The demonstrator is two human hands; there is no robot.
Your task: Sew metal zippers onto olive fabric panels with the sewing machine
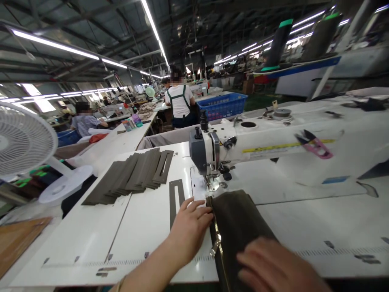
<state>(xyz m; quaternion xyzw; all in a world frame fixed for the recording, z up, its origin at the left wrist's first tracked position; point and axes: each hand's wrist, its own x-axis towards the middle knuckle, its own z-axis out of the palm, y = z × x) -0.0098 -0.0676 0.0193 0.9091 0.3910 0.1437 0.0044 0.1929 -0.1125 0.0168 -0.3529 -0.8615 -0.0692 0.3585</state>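
A dark olive fabric piece (240,219) with a gold-toothed zipper (221,251) along its left side lies under the sewing machine's front. Its silver zipper pull (215,244) hangs toward the left. My left hand (190,225) rests at the piece's upper left edge, fingers reaching out and a little bent, fingertips touching the zipper edge; its thumb is hidden. Over the lower right of the fabric is my right hand (270,265), blurred, with fingers stretched out; whether it touches the cloth I cannot tell. The presser foot (212,184) stands just beyond the fabric's far edge.
Beside my left hand lies a slotted grey strip (175,198). Farther left, similar pieces (130,174) overlap in a row. A white fan (65,182) stands at left. Pink-handled thread snips (317,146) rest on the sewing machine (273,129). Beyond are a blue crate (223,106) and people.
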